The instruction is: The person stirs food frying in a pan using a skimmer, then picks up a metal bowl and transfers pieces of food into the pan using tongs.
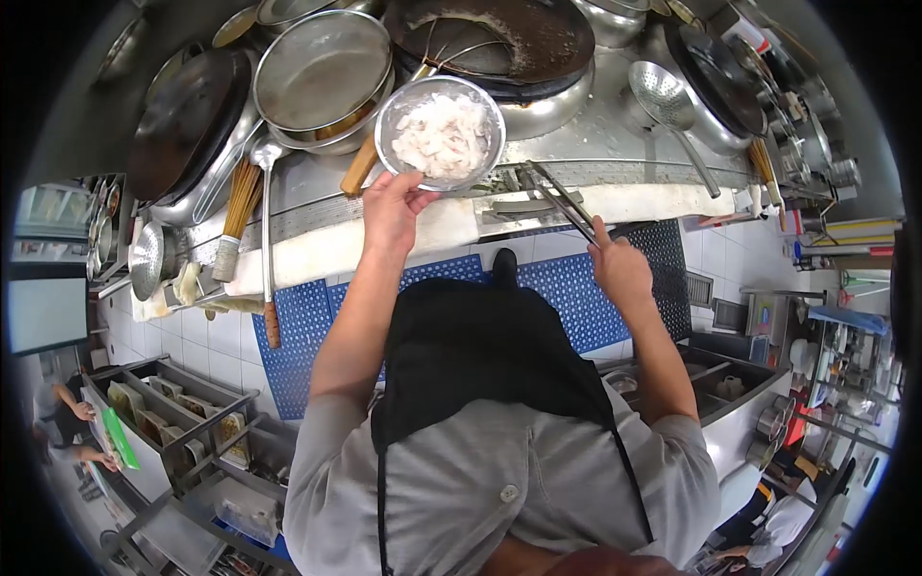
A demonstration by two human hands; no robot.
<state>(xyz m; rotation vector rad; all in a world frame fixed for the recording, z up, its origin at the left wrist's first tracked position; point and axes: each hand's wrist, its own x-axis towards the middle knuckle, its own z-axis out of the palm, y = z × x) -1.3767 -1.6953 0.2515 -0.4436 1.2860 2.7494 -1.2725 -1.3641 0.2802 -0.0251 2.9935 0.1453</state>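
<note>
Head view: left hand (389,213) grips bowl (496,144) of pale food (442,136) at near rim, over counter (586,144). Right hand (624,274), farther from bowl, closed on tongs (569,204), long axis slanting forward-left, tips just right of bowl.

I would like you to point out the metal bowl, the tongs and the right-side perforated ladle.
Metal bowl (387,134), head view, on the inner wall near its left rim.
Tongs (569,198), head view, on one arm.
Perforated ladle (661,94), head view, on its holed scoop.
</note>
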